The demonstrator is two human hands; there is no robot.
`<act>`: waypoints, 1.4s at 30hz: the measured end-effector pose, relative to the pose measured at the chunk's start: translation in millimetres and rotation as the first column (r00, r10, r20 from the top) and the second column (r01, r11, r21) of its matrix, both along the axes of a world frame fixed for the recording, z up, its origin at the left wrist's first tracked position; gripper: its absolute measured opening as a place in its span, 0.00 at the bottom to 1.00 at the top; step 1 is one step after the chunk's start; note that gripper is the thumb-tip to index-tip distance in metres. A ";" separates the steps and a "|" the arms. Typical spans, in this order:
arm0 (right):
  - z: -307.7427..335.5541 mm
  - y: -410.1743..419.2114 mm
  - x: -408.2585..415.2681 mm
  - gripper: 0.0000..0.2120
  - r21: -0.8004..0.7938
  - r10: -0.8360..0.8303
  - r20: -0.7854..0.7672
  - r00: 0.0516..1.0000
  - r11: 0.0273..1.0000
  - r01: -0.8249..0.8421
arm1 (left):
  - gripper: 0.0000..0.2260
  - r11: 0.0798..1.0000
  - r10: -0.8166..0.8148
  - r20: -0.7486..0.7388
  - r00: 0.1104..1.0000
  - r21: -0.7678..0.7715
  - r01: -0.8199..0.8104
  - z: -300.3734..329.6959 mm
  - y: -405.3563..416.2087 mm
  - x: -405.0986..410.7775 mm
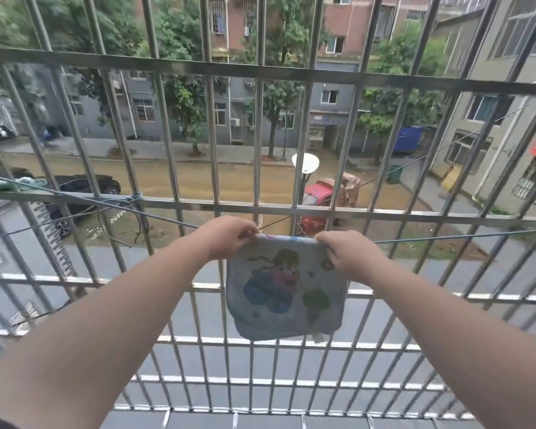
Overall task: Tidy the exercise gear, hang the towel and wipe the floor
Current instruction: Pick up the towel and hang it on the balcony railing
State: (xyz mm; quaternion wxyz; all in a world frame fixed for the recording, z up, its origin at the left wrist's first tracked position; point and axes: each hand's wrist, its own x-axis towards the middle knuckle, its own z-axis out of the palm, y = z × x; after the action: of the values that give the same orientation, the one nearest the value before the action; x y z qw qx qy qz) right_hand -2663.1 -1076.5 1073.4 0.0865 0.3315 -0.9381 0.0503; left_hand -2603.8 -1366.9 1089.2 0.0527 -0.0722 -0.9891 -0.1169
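Note:
A small pale blue towel [285, 289] with a cartoon print hangs folded over a thin blue clothesline [430, 239] strung inside a metal window cage. My left hand [229, 236] pinches the towel's top left corner on the line. My right hand [344, 252] grips the top right corner. Both arms reach forward from the bottom of the view. No exercise gear or floor cloth is in sight.
Steel bars [260, 72] close off the front, and a barred grid floor [260, 379] lies below the towel. A green cloth [10, 184] rests on the left rail, where the line is knotted [135, 198]. Beyond lie a street, cars and apartment blocks.

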 end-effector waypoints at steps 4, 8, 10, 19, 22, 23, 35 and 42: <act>-2.4 16.7 0.0 0.17 0.026 -0.085 -0.100 0.991 0.996 0.088 | 0.09 0.978 0.084 -0.044 0.995 -0.188 -0.091 -0.7 3.6 5.5; 2.2 25.4 -2.4 0.11 0.009 -0.171 -0.011 0.985 0.985 0.171 | 0.07 0.959 0.156 -0.042 0.987 -0.231 -0.162 6.1 15.8 10.4; 9.5 28.5 -1.0 0.10 0.022 -0.185 0.024 0.983 0.983 0.184 | 0.10 0.976 0.167 0.019 0.986 -0.144 -0.163 11.9 23.9 10.9; 44.7 82.7 24.8 0.33 0.062 -0.339 0.076 0.938 0.940 0.335 | 0.28 0.985 0.149 -0.115 0.982 -0.075 -0.158 54.2 67.0 44.6; 37.2 98.9 56.9 0.33 -0.139 -0.345 0.009 0.938 0.929 0.343 | 0.30 0.981 0.078 -0.221 0.972 -0.154 -0.114 42.2 101.6 56.5; 31.7 103.4 66.6 0.33 -0.167 -0.342 0.000 0.940 0.926 0.337 | 0.30 0.984 0.053 -0.227 0.972 -0.156 -0.090 36.0 114.6 60.0; -48.5 143.2 199.1 0.35 -0.121 -0.610 0.139 0.780 0.772 0.625 | 0.32 0.959 -0.267 -0.012 0.964 -0.105 0.264 -36.3 181.6 91.1; -67.4 149.7 310.7 0.35 -0.140 -0.808 0.214 0.549 0.531 0.836 | 0.32 0.843 -0.533 0.032 0.846 -0.072 0.534 -48.4 217.8 121.1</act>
State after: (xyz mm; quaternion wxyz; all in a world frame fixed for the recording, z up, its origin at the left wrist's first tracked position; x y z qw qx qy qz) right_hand -2352.4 -926.8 1006.0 0.0794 -0.1654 -0.9744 0.1300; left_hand -2482.6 -1149.2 1040.8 0.0098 -0.3454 -0.9342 -0.0888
